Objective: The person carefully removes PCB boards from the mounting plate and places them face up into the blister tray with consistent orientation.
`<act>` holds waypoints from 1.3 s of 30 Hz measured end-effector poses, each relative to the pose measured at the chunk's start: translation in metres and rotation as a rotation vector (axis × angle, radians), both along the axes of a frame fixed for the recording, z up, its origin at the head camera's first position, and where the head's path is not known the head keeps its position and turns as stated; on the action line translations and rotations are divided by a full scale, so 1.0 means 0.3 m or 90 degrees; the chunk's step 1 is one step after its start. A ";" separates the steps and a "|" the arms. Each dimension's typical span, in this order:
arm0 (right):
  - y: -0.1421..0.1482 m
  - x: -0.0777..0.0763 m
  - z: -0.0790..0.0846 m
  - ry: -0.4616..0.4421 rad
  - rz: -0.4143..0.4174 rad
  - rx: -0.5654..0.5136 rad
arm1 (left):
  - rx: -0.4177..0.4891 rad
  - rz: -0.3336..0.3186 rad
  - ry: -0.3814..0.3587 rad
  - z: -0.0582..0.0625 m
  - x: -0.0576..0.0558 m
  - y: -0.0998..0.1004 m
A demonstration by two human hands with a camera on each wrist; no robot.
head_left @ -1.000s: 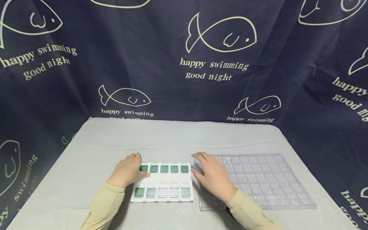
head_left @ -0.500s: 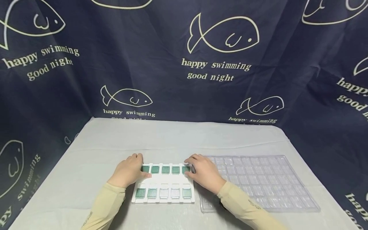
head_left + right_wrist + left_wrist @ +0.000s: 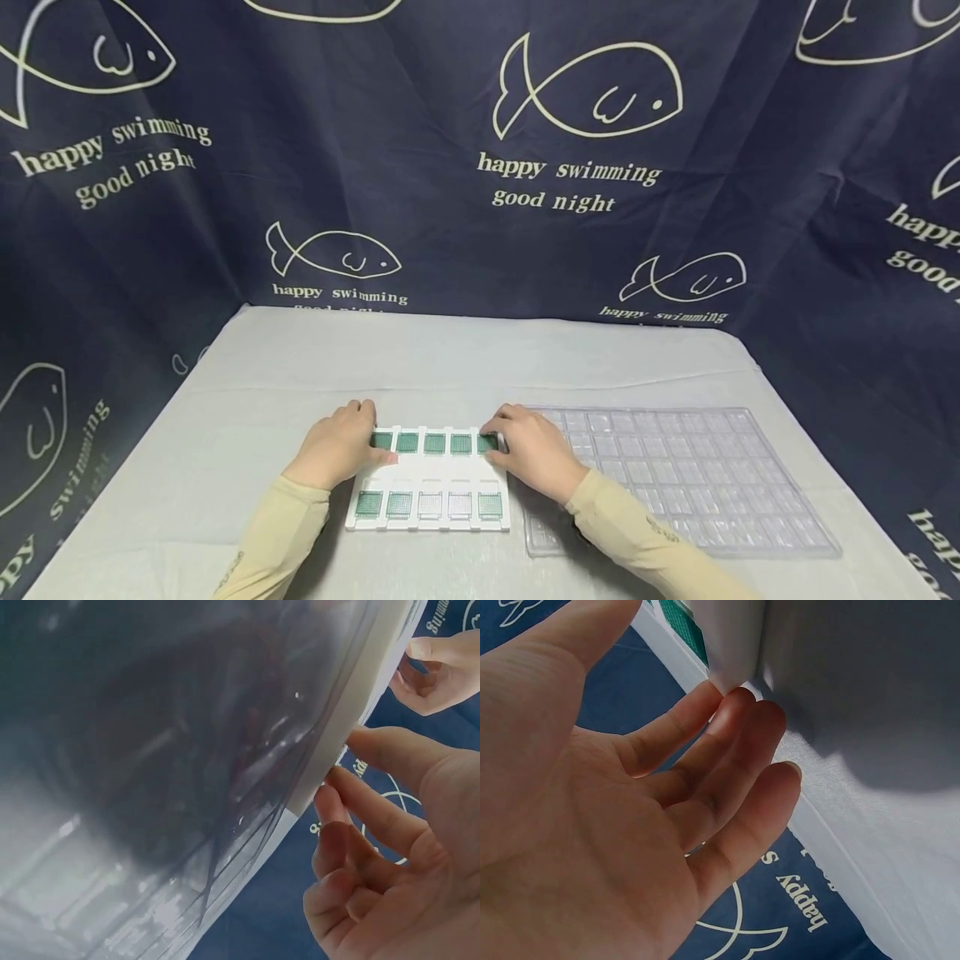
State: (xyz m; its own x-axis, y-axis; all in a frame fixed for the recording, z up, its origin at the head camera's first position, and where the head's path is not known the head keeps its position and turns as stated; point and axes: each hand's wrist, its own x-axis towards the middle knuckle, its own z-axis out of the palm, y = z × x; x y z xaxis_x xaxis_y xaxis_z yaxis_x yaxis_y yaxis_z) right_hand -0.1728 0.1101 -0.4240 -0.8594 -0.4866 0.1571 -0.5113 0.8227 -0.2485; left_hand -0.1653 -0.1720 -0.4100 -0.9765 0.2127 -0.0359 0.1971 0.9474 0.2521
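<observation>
A white plastic tray [image 3: 420, 468] lies on the table, carrying two rows of small gridded squares. All those in the far row [image 3: 434, 443] are green; the near row mixes green with whitish ones [image 3: 444, 504]. My left hand [image 3: 333, 442] holds the tray's far left corner, thumb on top; the left wrist view has its fingertips against the white edge [image 3: 731, 645]. At the far right corner, my right hand [image 3: 538, 450] pinches the tray, thumb and index finger spanning the last green square. In the right wrist view these two fingers meet the tray's side [image 3: 337, 731].
Right of the white tray lies a clear plastic tray [image 3: 675, 473] with many shallow compartments, partly beneath my right forearm. A pale cloth covers the table [image 3: 450, 354]. Dark blue fabric [image 3: 435, 158] with fish drawings hangs behind and at both sides.
My right hand has moved left from above the clear tray's edge and taken hold of the white tray's far right corner. The left hand keeps its hold.
</observation>
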 end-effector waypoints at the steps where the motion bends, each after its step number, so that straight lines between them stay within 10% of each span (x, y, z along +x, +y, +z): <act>1: 0.000 -0.001 0.001 0.001 0.002 -0.001 | 0.000 0.000 0.000 0.001 0.000 0.000; 39: 0.010 -0.011 0.002 0.006 0.034 0.002 | 0.008 0.018 -0.032 0.005 0.001 0.002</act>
